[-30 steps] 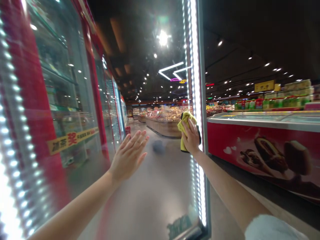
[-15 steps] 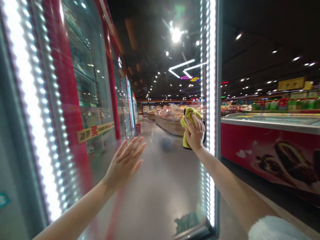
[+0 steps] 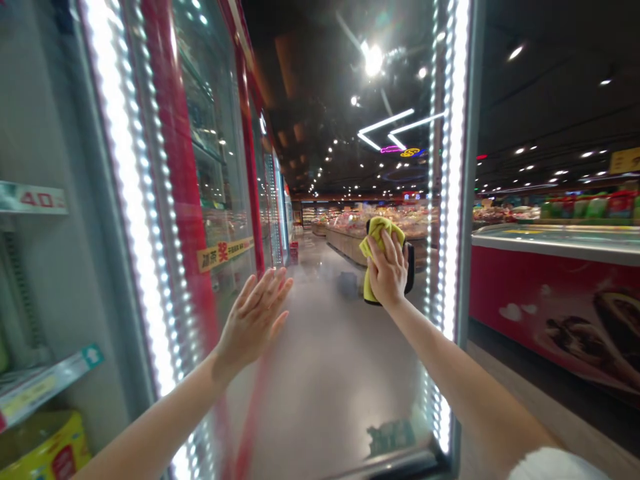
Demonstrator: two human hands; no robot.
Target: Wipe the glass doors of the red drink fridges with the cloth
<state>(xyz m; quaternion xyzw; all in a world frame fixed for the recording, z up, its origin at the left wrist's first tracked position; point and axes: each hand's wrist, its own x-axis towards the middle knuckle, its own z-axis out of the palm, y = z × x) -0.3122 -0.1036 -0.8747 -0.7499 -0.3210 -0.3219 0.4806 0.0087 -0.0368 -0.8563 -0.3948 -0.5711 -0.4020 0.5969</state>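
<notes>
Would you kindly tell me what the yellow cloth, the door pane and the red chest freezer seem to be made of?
Yellow cloth: soft, matte fabric, perhaps microfibre, as it bunches into folds.
Door pane: smooth, likely glass, or plastic, being see-through with hazy patches.
Red chest freezer: smooth side, probably coated metal or plastic, showing a flat printed design.

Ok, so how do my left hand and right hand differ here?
Your left hand is flat, holding nothing visible; your right hand holds a yellow cloth with black edging. The left hand sits lower in the view, the right hand higher. Both show their backs to the camera, before the glass door.
</notes>
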